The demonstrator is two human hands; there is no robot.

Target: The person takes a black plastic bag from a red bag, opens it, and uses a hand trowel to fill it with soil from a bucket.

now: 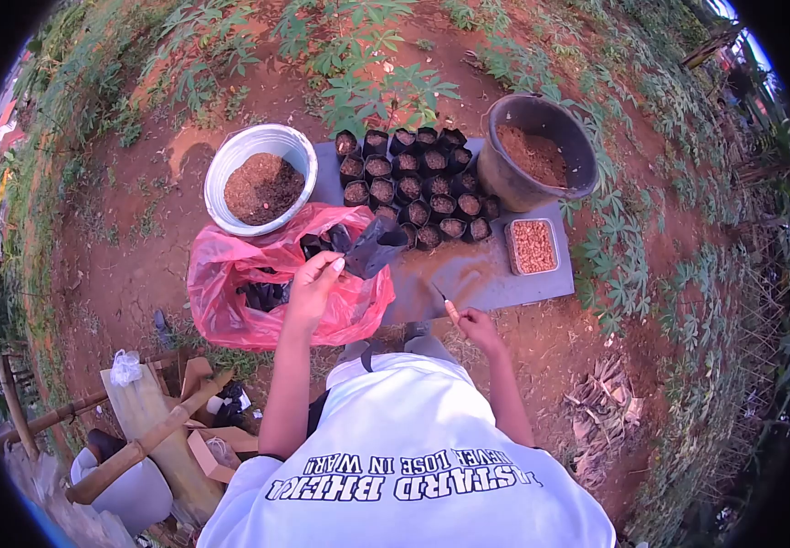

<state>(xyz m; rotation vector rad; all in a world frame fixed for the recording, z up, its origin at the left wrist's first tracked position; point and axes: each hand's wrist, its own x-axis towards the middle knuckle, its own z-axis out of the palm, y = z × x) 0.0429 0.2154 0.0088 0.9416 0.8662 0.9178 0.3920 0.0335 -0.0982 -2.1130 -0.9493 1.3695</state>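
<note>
Pinching the black bag [376, 250] by its edge near the sack [349, 313], the left hand [315, 277] held seemingly light, limp plastic, best gripped near the rim, while the right hand [480, 328] clasped the tool [450, 309] by its handle.

head | from head height | facing forward, down | wide-angle | left hand [314, 279], right hand [478, 330] near

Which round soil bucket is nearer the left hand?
The white plastic bucket, beyond the red plastic bag; the dark grey bucket stands farther off, past the black soil-filled bags.
</note>
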